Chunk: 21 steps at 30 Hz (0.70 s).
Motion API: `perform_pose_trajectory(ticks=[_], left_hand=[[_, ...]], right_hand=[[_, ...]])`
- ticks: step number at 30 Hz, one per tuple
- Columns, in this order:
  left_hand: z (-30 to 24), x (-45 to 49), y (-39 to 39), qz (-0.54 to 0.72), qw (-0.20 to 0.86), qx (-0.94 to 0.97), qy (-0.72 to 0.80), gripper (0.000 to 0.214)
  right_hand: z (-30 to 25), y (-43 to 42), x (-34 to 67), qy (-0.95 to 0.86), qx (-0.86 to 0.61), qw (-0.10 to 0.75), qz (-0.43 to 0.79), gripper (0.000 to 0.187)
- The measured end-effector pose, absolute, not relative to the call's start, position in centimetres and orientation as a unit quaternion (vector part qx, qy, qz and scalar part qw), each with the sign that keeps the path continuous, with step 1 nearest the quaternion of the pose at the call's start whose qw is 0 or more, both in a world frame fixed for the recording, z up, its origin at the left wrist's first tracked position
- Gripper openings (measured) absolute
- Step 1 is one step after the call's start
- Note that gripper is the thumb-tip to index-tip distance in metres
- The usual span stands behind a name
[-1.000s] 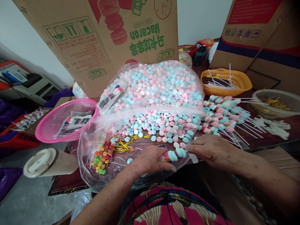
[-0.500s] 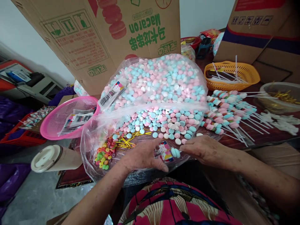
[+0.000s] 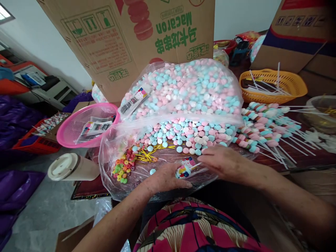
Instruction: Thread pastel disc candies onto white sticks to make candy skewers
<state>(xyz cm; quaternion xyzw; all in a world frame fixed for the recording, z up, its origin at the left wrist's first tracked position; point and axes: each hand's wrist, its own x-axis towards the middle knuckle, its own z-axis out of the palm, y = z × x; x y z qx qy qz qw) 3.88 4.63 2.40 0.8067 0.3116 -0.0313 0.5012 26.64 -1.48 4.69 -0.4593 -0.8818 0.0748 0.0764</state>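
Two hands on the near side of the candy bag [image 3: 183, 87]: left hand [image 3: 168, 178] curled round a printed wrapper [image 3: 183, 171], right hand [image 3: 223, 162] pinching a white stick [image 3: 197, 171] there. Risk: wrapper could tear if the stick's forced askew. Loose candies [image 3: 194, 134] fronting the bag could get in the way (gold ties [image 3: 147, 156] front-left, less so). Candy skewers [image 3: 265, 122] right of bag.

Looks forward and down from the head, close above the desk [image 3: 317, 158], over patterned clothing [image 3: 199, 227] at the near edge; takes in left hand [image 3: 164, 177] and right hand [image 3: 224, 161], and reaches to the carton [image 3: 141, 52] and far wall [image 3: 244, 17].
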Motion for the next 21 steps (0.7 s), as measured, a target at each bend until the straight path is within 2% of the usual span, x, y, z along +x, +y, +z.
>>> perform_pose_trajectory(ticks=[3, 6, 9, 10, 13, 14, 15, 18, 21], left_hand=[[2.6, 3.4, 4.3, -0.041, 0.440, 0.830, 0.342, 0.034], [2.3, 4.5, 3.5, -0.056, 0.382, 0.850, 0.360, 0.025], [2.3, 5.1, 3.4, -0.035, 0.386, 0.849, 0.360, 0.022], [2.6, 4.8, 3.6, -0.010, 0.413, 0.842, 0.347, 0.030], [3.9, 2.0, 5.0, 0.077, 0.516, 0.806, 0.279, 0.070], [4.4, 0.8, 5.4, 0.086, 0.525, 0.802, 0.270, 0.073], [4.7, -0.3, 5.6, 0.067, 0.529, 0.806, 0.258, 0.072], [4.6, -2.5, 5.1, 0.010, 0.547, 0.799, 0.250, 0.046], [3.4, -2.6, 3.2, 0.009, 0.591, 0.752, 0.292, 0.034]], right_hand=[[5.0, -1.4, 26.5, -0.886, -0.442, 0.101, 0.092, 0.024], [3.9, -1.5, 23.8, -0.894, -0.417, 0.103, 0.125, 0.016], [2.3, -1.5, 21.0, -0.890, -0.424, 0.115, 0.127, 0.013], [1.9, -1.4, 20.6, -0.885, -0.429, 0.129, 0.124, 0.014], [1.6, -1.1, 21.1, -0.871, -0.435, 0.183, 0.136, 0.022], [1.8, -1.0, 21.5, -0.868, -0.431, 0.198, 0.144, 0.024], [2.0, -0.9, 21.9, -0.866, -0.429, 0.210, 0.150, 0.027], [2.8, -0.6, 22.0, -0.870, -0.413, 0.224, 0.150, 0.030], [2.9, -0.3, 20.6, -0.886, -0.394, 0.199, 0.141, 0.031]])
